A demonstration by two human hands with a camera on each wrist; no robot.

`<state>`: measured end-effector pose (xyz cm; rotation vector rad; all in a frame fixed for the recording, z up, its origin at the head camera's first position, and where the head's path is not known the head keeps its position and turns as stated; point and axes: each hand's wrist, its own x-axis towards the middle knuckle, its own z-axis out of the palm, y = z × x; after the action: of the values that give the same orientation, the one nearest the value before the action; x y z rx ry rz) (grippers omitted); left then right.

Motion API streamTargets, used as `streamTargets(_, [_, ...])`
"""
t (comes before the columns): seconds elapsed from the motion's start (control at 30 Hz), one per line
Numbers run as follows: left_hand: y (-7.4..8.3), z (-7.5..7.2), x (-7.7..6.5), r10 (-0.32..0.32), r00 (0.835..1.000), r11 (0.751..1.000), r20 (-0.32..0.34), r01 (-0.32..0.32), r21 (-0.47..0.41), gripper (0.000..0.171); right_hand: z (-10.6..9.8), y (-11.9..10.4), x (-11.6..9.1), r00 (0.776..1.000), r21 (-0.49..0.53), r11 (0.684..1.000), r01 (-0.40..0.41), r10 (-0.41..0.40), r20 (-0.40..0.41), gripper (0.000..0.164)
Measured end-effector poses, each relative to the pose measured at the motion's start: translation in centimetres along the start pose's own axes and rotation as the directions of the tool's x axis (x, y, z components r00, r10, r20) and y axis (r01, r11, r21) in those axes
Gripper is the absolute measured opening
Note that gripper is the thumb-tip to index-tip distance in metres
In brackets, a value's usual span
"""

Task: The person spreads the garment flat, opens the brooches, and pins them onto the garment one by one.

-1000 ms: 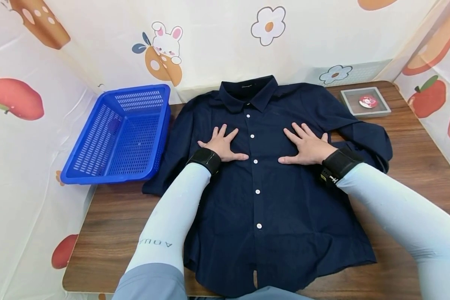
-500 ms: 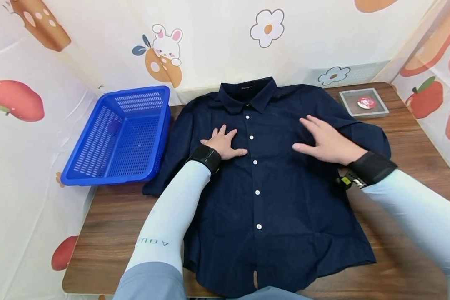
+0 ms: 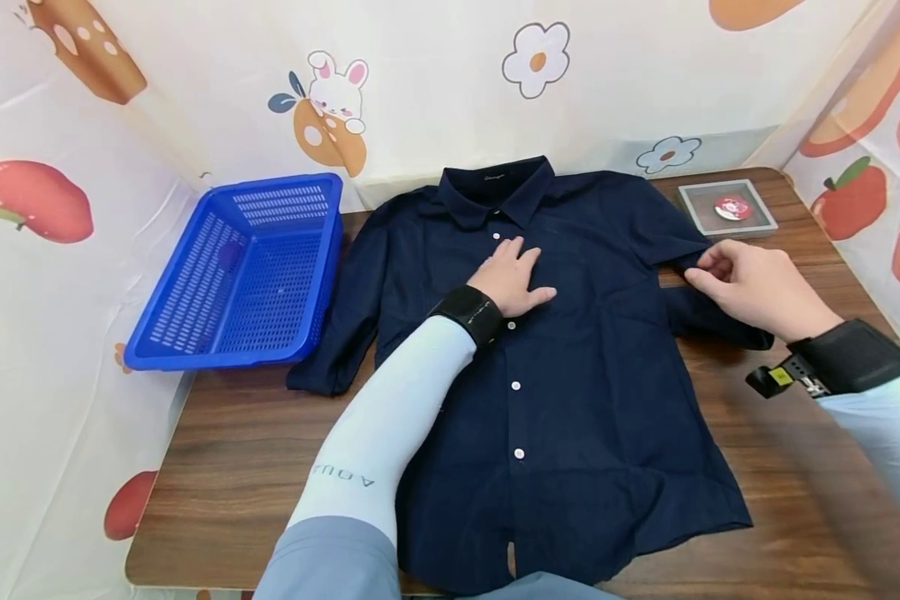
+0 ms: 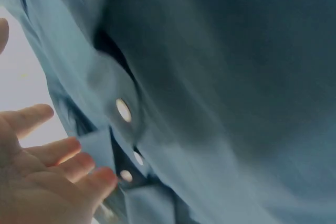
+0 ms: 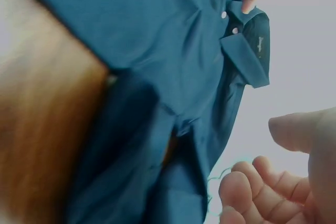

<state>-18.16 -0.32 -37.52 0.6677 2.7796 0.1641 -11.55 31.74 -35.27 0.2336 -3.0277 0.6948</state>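
Note:
A dark navy button-up shirt lies front up, collar at the far side, its white buttons down the middle. My left hand lies over the upper button strip with fingers spread. In the left wrist view, its fingers stretch out beside the buttons. My right hand is at the bent right-side sleeve, hiding part of the fold. Its fingers are loosely curled, and the right wrist view shows a gap between the thumb and fingertips, with nothing held there.
A blue plastic basket with slotted walls stands on the left, next to the other sleeve. At the back right is a grey tray with a round red-and-white piece in it. Printed curtains border the wooden table.
My right hand has lifted off the shirt's chest and moved right to the bent sleeve, its fingers curling. My left hand has shifted right, from the left chest to the button strip.

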Motion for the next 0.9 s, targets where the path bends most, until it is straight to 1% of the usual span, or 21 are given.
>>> streamTargets(0.07, [1.0,0.2,0.3,0.008,1.0,1.0,0.004,-0.008,-0.003,0.077,0.0,0.7,-0.6,0.999,-0.023,0.999,-0.044,0.044,-0.002,0.038])
streamTargets(0.13, [1.8,0.5,0.6,0.006,1.0,1.0,0.015,-0.006,-0.003,0.078,-0.1,1.6,-1.2,0.995,-0.028,0.995,-0.098,0.098,-0.003,0.042])
streamTargets(0.2, [2.4,1.1,1.0,-0.004,1.0,1.0,0.027,0.004,-0.008,0.079,-0.1,2.6,-1.8,0.987,-0.03,0.986,-0.162,0.162,-0.012,0.048])
streamTargets(0.33, [2.9,2.3,1.7,-0.029,0.999,0.999,0.04,0.028,0.026,0.082,0.1,4.6,-2.6,0.959,-0.021,0.959,-0.283,0.282,-0.034,0.07])
streamTargets(0.43, [2.8,3.0,2.0,-0.045,0.997,0.998,0.055,0.042,0.051,0.085,0.4,5.8,-2.8,0.94,-0.009,0.94,-0.341,0.341,-0.018,0.087])
streamTargets(0.5, [2.8,3.3,2.1,-0.057,0.995,0.997,0.077,0.053,0.052,0.087,0.5,6.5,-2.8,0.935,0.001,0.935,-0.356,0.356,0.011,0.095])
streamTargets(0.57, [2.8,3.4,1.9,-0.066,0.993,0.997,0.1,0.061,0.052,0.088,0.7,7.1,-2.8,0.931,0.001,0.932,-0.362,0.361,0.059,0.099])
streamTargets(0.67, [3.0,3.1,1.4,-0.067,0.991,0.997,0.116,0.062,0.052,0.09,0.9,7.8,-2.9,0.919,-0.004,0.928,-0.372,0.369,0.138,0.103])
streamTargets(0.77, [3.2,2.9,1.1,-0.069,0.991,0.996,0.116,0.061,0.066,0.089,0.9,8.1,-3.1,0.905,-0.003,0.926,-0.377,0.369,0.212,0.105])
streamTargets(0.9, [3.4,2.8,1.0,-0.086,0.988,0.992,0.128,0.074,0.1,0.089,0.9,8.3,-3.3,0.896,0.038,0.927,-0.373,0.349,0.276,0.104])
